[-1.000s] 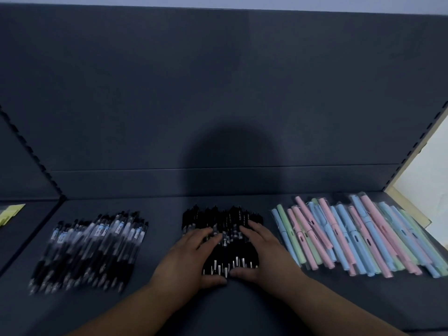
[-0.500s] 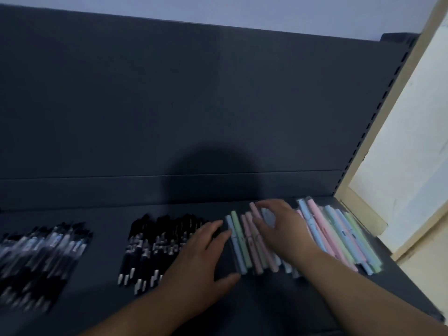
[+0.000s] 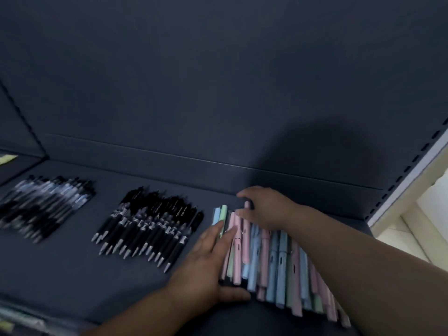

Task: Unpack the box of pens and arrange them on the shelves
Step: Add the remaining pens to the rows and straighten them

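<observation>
1. Pastel pens (image 3: 274, 258) (pink, blue, green) lay in a loose row on the right part of the shelf (image 3: 60, 275). Their long axes ran near-to-far, leaning slightly left at the far end.
2. Key relation: the row sat between the two hands, bracketed on its left side and at its far end. The near-right part of the row was partly hidden under the right forearm.
3. Left hand (image 3: 206, 270) lay flat against the row's left edge. Its fingers (image 3: 223, 235) were straight and together, resting on the outermost pink and green pens, and the thumb ran along the near tips.
4. Right hand (image 3: 266, 207) reached across over the far tips, palm down with fingers bent. Index and thumb were apart around a pink pen end, but blur made it impossible to tell whether they pinched it.
5. Judgement: both hands were about equally close. A push from the left plus a pull at the far ends would square up the row.
6. Black pens (image 3: 150, 229) lay just left of the left hand, not touching it. A blurred clear-barrel batch (image 3: 43, 204) lay well apart, further left.
</observation>
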`<state>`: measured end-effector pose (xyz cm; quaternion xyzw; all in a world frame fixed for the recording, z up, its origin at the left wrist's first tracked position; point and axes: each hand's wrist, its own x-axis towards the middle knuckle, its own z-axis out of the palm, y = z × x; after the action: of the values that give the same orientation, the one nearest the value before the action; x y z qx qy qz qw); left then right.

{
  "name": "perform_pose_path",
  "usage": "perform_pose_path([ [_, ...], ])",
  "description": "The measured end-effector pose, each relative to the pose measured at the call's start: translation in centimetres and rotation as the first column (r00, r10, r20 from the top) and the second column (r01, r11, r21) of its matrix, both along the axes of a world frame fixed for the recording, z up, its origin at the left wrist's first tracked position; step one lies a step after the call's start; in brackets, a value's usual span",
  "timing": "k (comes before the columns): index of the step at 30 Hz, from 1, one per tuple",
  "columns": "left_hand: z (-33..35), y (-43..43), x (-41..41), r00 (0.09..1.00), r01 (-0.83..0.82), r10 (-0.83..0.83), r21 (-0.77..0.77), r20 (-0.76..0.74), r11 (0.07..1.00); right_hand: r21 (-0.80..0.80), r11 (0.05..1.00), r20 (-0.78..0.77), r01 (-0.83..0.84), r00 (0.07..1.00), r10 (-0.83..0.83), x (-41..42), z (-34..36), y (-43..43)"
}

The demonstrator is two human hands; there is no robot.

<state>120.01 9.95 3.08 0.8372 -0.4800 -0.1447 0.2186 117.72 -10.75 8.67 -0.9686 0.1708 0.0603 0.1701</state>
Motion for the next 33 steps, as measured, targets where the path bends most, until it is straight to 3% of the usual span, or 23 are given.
perform_pose_path([
  [3, -0.2, -0.4, 0.7, 1.000, 0.025, -0.025, 0.000, -0.008, 1.000, -0.057, 0.998, -0.108, -0.039, 0.994, 0.032, 1.3, -0.3, -0.1],
  [6, 0.3, -0.8, 1.3, 0.998, 0.056, -0.056, -0.013, 0.019, 0.998, -0.085, 0.996, -0.100, -0.042, 0.994, 0.034, 1.2, -0.3, 0.0],
  [15, 1.0, -0.4, 2.6, 0.989, 0.135, -0.136, -0.023, -0.052, 0.991, -0.009, 1.000, 0.132, 0.029, 0.991, -0.028, -2.5, 1.1, -0.8],
  [17, 1.7, -0.3, 2.1, 0.988, 0.155, -0.155, -0.013, -0.014, 0.988, -0.020, 0.996, 0.245, 0.086, 0.966, -0.078, -4.2, 2.1, -1.7],
  [20, 2.4, -0.9, 1.1, 0.971, 0.220, -0.222, 0.024, 0.087, 0.975, 0.087, 0.986, 0.322, 0.143, 0.932, -0.164, -8.3, 3.2, -2.6],
  [24, 2.2, -2.4, -0.7, 0.955, 0.256, -0.268, 0.105, 0.125, 0.961, 0.111, 0.992, 0.140, 0.065, 0.987, -0.081, -13.9, 2.8, -1.8],
  [28, 1.5, -2.9, -1.4, 0.977, 0.197, -0.205, 0.106, 0.066, 0.975, -0.065, 0.993, -0.031, -0.094, 0.995, 0.093, -16.3, 0.9, -0.4],
  [33, 1.5, -3.0, -2.1, 0.977, 0.186, -0.195, 0.105, 0.082, 0.977, -0.140, 0.984, -0.055, -0.108, 0.993, 0.101, -17.2, -0.5, 0.6],
])
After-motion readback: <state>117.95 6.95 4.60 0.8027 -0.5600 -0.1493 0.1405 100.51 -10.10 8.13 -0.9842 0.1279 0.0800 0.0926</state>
